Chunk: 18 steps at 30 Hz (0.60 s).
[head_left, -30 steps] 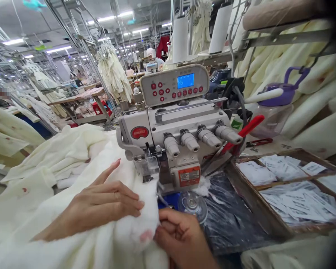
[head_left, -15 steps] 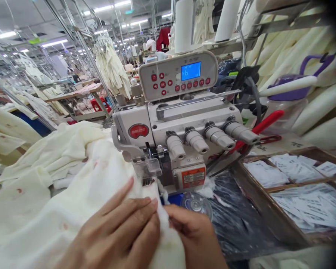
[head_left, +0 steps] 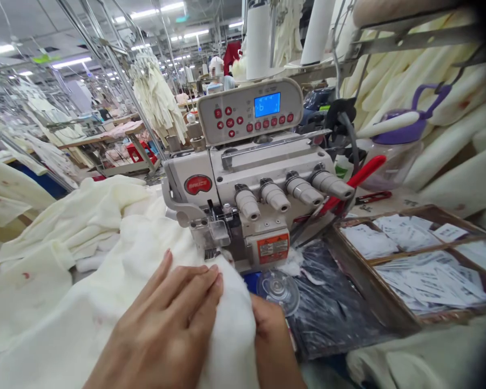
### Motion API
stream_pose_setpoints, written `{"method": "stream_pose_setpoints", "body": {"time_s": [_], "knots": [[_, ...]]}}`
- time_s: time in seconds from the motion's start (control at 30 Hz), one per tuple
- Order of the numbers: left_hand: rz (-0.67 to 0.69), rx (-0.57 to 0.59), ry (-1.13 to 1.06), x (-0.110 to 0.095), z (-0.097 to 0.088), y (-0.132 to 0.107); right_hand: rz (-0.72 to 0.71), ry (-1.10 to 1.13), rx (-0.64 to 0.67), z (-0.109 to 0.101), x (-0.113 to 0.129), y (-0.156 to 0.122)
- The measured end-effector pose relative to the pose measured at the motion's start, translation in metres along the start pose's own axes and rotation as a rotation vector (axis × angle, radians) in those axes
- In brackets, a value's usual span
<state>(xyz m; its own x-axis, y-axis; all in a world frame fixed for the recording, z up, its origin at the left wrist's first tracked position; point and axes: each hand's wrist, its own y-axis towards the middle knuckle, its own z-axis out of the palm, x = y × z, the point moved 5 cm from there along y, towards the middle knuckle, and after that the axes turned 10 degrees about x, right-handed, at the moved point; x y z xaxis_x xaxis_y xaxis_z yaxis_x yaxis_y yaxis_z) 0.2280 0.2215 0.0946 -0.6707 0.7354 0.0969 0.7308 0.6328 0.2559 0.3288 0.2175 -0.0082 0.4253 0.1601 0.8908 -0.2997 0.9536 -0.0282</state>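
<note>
Cream fabric (head_left: 117, 275) spreads over the left of the work surface and runs up to the needle area of a white overlock sewing machine (head_left: 222, 189). My left hand (head_left: 166, 324) lies flat on it, fingers stretched toward the presser foot (head_left: 211, 253), a short way in front of it. At the fabric's right edge, my right hand (head_left: 273, 335) pinches the cloth; its fingertips are partly hidden behind the fold. The machine's control panel (head_left: 249, 111) shows a lit blue screen.
A divided box (head_left: 372, 262) of white labels stands to the right, with red-handled scissors (head_left: 366, 175) and a purple-lidded jug (head_left: 400, 127) behind it. A clear round dish (head_left: 278, 289) sits beside the machine. White thread cones (head_left: 258, 43) stand above. Cream garments (head_left: 157, 92) hang behind.
The view has shifted slightly. My left hand has drawn a little back and left from the presser foot, and my right hand has slid lower along the fabric edge.
</note>
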Motion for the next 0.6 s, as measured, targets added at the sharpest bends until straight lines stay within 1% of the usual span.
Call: {"method": "stream_pose_setpoints", "body": {"time_s": [0.07,0.13,0.2,0.23,0.27,0.3,0.37,0.43,0.5,0.6], "knots": [[0.028,-0.002,0.017,-0.007,0.001,-0.003,-0.001,-0.008,0.017,-0.007,0.01,0.0],[0.072,0.028,-0.054,-0.007,0.006,-0.014,0.029,-0.133,-0.001,-0.016,0.011,-0.009],[0.079,0.048,-0.17,0.0,0.01,-0.027,0.041,-0.351,-0.045,-0.024,0.008,-0.022],[0.056,0.035,-0.224,0.005,0.01,-0.032,0.03,-0.452,-0.069,-0.027,0.006,-0.028],[0.026,0.008,-0.263,0.01,0.009,-0.034,0.023,-0.513,-0.082,-0.027,0.005,-0.032],[-0.002,-0.017,-0.284,0.014,0.008,-0.034,0.024,-0.525,-0.089,-0.027,0.004,-0.034],[-0.046,-0.034,-0.285,0.017,0.005,-0.028,0.057,-0.418,-0.105,-0.024,0.003,-0.034],[-0.067,-0.019,-0.253,0.014,0.002,-0.018,0.092,-0.252,-0.126,-0.02,0.003,-0.033],[-0.066,0.008,-0.204,0.006,0.0,-0.014,0.094,-0.167,-0.146,-0.017,0.004,-0.035],[0.001,0.016,-0.125,-0.014,0.0,-0.024,0.103,-0.089,-0.16,-0.016,-0.005,-0.047]]}}
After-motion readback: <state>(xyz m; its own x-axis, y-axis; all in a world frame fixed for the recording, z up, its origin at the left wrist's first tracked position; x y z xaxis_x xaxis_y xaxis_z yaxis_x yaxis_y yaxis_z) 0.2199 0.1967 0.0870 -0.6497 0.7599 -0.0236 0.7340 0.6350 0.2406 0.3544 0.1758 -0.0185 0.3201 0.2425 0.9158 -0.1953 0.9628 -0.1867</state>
